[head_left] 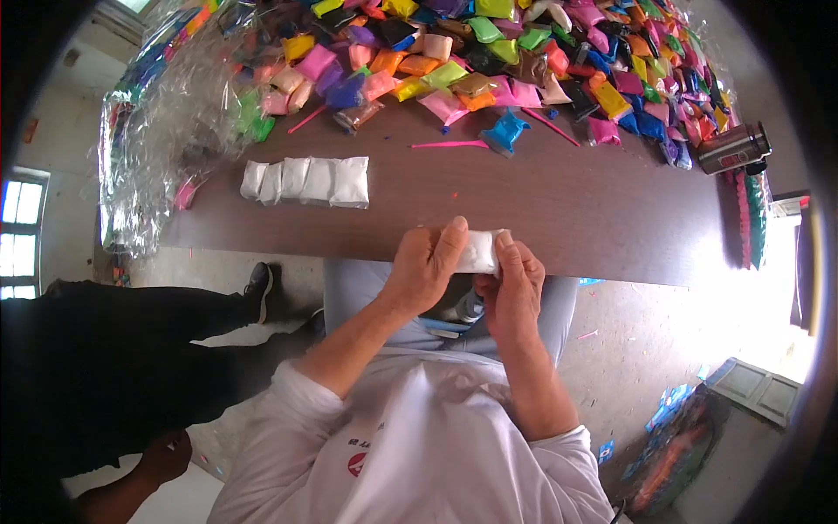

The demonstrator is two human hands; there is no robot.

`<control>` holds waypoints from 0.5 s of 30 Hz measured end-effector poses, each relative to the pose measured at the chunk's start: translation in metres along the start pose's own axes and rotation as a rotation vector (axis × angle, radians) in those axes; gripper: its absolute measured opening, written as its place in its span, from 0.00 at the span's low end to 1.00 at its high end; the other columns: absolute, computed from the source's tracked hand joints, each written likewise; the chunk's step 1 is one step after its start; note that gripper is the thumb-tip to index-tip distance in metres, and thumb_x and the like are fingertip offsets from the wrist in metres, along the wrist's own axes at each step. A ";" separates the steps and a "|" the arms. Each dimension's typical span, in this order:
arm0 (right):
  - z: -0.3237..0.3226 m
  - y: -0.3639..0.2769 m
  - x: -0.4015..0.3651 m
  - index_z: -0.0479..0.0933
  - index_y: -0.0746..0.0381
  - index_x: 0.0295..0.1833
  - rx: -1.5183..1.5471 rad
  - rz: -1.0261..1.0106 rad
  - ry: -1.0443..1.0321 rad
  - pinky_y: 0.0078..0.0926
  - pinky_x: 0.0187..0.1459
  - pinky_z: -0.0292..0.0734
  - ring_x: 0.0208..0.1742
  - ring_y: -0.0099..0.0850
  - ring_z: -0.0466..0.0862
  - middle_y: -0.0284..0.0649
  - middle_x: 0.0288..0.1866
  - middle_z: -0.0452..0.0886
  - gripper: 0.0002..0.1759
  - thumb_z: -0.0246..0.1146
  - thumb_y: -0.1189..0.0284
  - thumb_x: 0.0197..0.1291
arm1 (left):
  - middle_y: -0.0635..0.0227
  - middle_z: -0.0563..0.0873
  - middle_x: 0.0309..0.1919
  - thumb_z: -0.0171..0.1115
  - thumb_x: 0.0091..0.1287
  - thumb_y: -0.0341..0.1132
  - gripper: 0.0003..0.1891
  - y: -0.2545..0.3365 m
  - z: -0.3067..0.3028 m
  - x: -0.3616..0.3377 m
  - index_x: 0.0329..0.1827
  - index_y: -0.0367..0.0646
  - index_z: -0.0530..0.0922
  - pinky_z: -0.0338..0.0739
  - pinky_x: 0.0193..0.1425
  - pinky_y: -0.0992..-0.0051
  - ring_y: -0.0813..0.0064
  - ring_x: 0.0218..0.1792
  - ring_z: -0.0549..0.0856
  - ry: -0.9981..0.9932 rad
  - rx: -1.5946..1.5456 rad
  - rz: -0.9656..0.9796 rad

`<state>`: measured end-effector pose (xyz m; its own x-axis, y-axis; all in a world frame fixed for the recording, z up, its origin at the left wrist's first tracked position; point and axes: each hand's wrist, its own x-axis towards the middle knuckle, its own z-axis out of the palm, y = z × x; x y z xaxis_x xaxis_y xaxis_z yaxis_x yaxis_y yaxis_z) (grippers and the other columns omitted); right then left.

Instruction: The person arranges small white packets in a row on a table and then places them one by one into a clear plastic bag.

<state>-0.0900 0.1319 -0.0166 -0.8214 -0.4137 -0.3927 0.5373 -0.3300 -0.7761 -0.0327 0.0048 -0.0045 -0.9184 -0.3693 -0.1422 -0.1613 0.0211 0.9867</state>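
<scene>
Between my two hands is a small white packet (477, 252), held just over the front edge of the brown table. My left hand (422, 272) grips its left end, thumb on top. At the other end, my right hand (515, 293) pinches it between thumb and fingers; part of those fingers is hidden underneath. A row of several white packets (305, 181) lies side by side on the table, to the left and beyond my hands. Farther off, a blue packet (504, 133) rests beside a thin pink stick (449, 145).
A heap of colourful packets (471, 83) covers the table's far side. Crumpled clear plastic (170, 131) hangs at the left end. A metal tumbler (735, 148) lies tilted at the right. Another person in black clothes (140, 367) is at my left, one hand (164, 456) showing.
</scene>
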 end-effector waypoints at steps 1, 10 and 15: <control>0.000 -0.001 0.000 0.78 0.64 0.33 0.025 0.048 -0.032 0.16 0.22 0.67 0.21 0.18 0.72 0.31 0.24 0.77 0.16 0.61 0.61 0.65 | 0.74 0.73 0.18 0.45 0.74 0.53 0.28 -0.004 -0.002 0.001 0.25 0.38 0.75 0.64 0.24 0.77 0.85 0.23 0.69 -0.002 0.001 -0.001; -0.009 -0.013 0.005 0.78 0.66 0.32 -0.362 -0.188 -0.172 0.14 0.23 0.67 0.23 0.16 0.72 0.31 0.23 0.76 0.16 0.62 0.64 0.65 | 0.75 0.75 0.19 0.47 0.71 0.59 0.29 0.006 -0.011 0.002 0.29 0.40 0.78 0.64 0.19 0.84 0.87 0.19 0.71 -0.093 -0.200 -0.170; -0.011 -0.008 0.005 0.78 0.67 0.34 -0.470 -0.165 -0.158 0.14 0.23 0.68 0.24 0.16 0.73 0.31 0.24 0.77 0.16 0.62 0.63 0.65 | 0.73 0.78 0.23 0.49 0.72 0.55 0.26 -0.013 -0.022 -0.002 0.34 0.38 0.79 0.65 0.22 0.82 0.87 0.22 0.72 -0.232 -0.039 -0.185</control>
<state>-0.1008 0.1419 -0.0179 -0.8295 -0.5231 -0.1956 0.2298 -0.0004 -0.9732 -0.0208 -0.0155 -0.0155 -0.9335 -0.1410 -0.3296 -0.3237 -0.0637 0.9440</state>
